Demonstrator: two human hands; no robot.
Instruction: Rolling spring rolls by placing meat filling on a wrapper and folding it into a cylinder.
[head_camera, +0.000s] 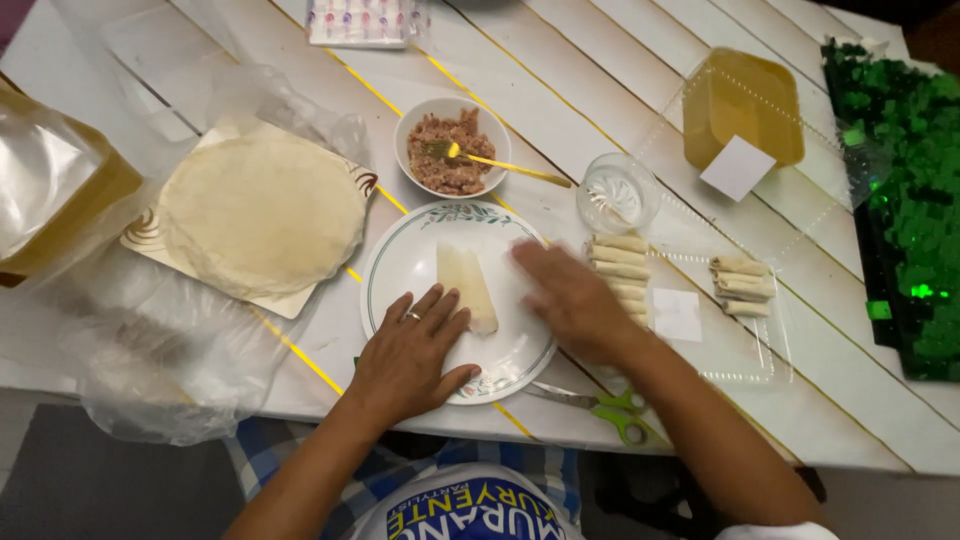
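A white plate with a green rim (392, 262) sits at the table's near edge. On it lies a pale, folded wrapper (465, 287). My left hand (408, 352) rests flat on the plate's near left part, a ring on one finger, its fingertips touching the wrapper's lower end. My right hand (572, 298) lies flat over the plate's right side, blurred, fingers apart, just right of the wrapper. Neither hand grips anything.
A stack of round wrappers (262, 212) lies left on a board amid clear plastic bags. A bowl of minced filling (450, 148) holds a yellow fork. Right of the plate: a small glass bowl (617, 193), finished rolls (620, 265) in a clear tray, green-handled scissors (612, 409).
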